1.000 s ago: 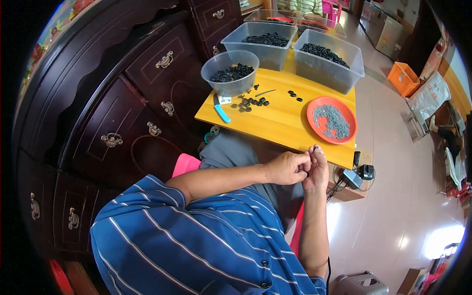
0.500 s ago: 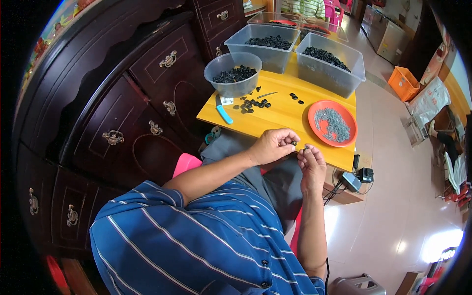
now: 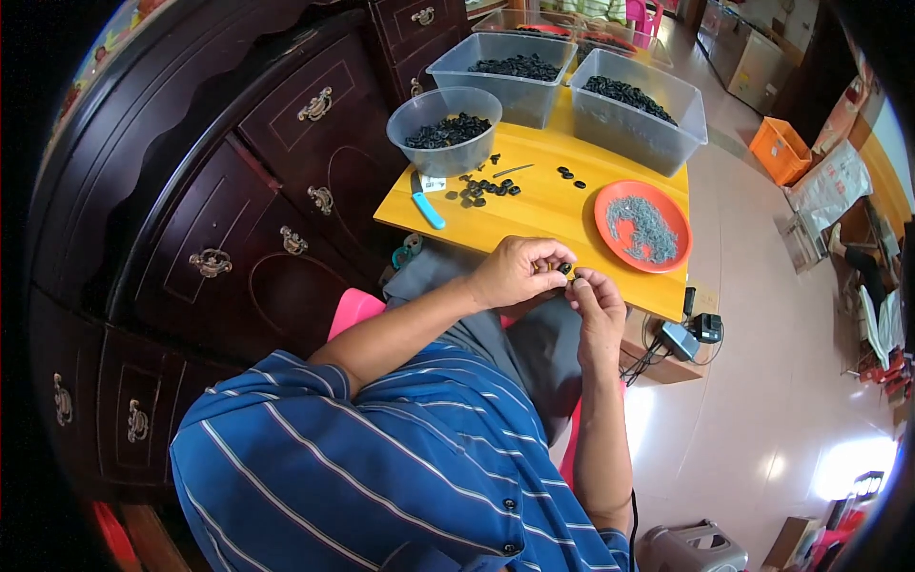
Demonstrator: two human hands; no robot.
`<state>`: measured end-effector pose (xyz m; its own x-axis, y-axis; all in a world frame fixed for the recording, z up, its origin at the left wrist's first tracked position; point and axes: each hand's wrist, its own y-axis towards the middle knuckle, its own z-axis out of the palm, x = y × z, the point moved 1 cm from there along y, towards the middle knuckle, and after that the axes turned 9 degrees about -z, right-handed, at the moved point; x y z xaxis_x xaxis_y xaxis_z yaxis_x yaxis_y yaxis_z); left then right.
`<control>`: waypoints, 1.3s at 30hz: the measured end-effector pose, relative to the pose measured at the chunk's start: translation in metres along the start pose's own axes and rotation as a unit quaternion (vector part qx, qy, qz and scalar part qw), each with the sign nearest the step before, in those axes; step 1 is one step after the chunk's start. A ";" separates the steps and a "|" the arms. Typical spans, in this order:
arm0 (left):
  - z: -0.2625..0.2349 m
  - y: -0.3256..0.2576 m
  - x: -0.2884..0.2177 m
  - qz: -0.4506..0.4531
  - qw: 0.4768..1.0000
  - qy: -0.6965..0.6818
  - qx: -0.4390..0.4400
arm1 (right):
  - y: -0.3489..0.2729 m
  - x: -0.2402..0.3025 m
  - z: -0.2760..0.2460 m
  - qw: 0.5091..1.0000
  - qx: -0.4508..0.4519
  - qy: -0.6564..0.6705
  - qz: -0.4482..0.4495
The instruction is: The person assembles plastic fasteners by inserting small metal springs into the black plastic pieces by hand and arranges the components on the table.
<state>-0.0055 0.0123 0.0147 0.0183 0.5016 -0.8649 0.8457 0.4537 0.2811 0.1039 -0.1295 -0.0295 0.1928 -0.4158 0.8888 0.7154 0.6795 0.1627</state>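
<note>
My left hand (image 3: pixel 521 274) is closed in a pinch on a small glossy black oval part (image 3: pixel 564 269), just off the table's near edge. Close beside it, almost touching, my right hand (image 3: pixel 599 307) presses thumb and fingertips together on a tiny piece too small to make out. Ahead on the yellow table (image 3: pixel 534 219) lies a loose cluster of similar black parts (image 3: pixel 481 191). To the right of the cluster sits a red plate (image 3: pixel 679 250) heaped with small grey pieces (image 3: pixel 648 224).
A round clear tub (image 3: pixel 400 133) and two rectangular clear bins (image 3: pixel 519 95) (image 3: pixel 658 143) hold black parts. A blue-handled knife (image 3: pixel 428 210) and a thin metal tool (image 3: pixel 513 171) lie on the table. Dark cabinets (image 3: pixel 276 172) stand left; an orange crate (image 3: pixel 780 153) is on the floor right.
Both hands have shifted slightly and drawn closer together, with the right fingertips now right by the black part. The whole view has tilted a little.
</note>
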 end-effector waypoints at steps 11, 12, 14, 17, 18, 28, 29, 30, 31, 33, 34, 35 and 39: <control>0.000 0.000 -0.002 -0.014 1.000 -0.007 0.015 | -0.001 0.003 0.001 1.000 0.001 -0.011 0.001; 0.001 0.001 0.000 -0.020 1.000 -0.016 0.019 | -0.001 0.002 0.000 1.000 0.002 -0.011 0.000; 0.001 0.001 0.003 -0.025 0.999 -0.024 0.022 | -0.001 0.003 0.000 1.000 0.003 -0.012 -0.001; 0.003 0.001 0.006 -0.044 0.997 -0.059 0.032 | -0.001 0.003 0.001 1.000 -0.001 -0.013 0.003; 0.003 0.001 0.006 -0.053 0.995 -0.081 0.037 | -0.001 0.003 0.000 1.000 0.000 -0.012 0.006; 0.010 0.002 0.020 -0.079 0.969 -0.221 0.082 | 0.000 0.005 -0.003 0.998 0.000 0.016 0.059; 0.010 0.002 0.020 -0.079 0.969 -0.221 0.083 | 0.000 0.004 -0.003 0.998 0.000 0.016 0.059; 0.009 0.001 0.020 -0.076 0.970 -0.214 0.084 | 0.000 0.004 -0.003 0.998 0.002 0.022 0.061; 0.009 0.001 0.019 -0.072 0.972 -0.207 0.085 | 0.000 0.004 -0.004 0.998 0.005 0.027 0.063; 0.009 0.002 0.018 -0.070 0.978 -0.182 0.070 | 0.000 0.003 -0.004 0.998 0.009 0.023 0.058; 0.009 0.002 0.016 -0.068 0.984 -0.157 0.056 | 0.000 0.003 -0.004 0.998 0.011 0.019 0.054; 0.009 0.002 0.015 -0.068 0.984 -0.157 0.056 | 0.000 0.002 -0.004 0.998 0.011 0.018 0.054; 0.006 0.002 0.006 -0.056 0.994 -0.080 0.054 | 0.000 0.001 -0.005 0.998 0.008 0.028 0.055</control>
<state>-0.0002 0.0118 0.0082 -0.0023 0.3245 -0.9459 0.8990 0.4149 0.1402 0.1076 -0.1329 -0.0310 0.3071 -0.3720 0.8760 0.6778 0.7316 0.0731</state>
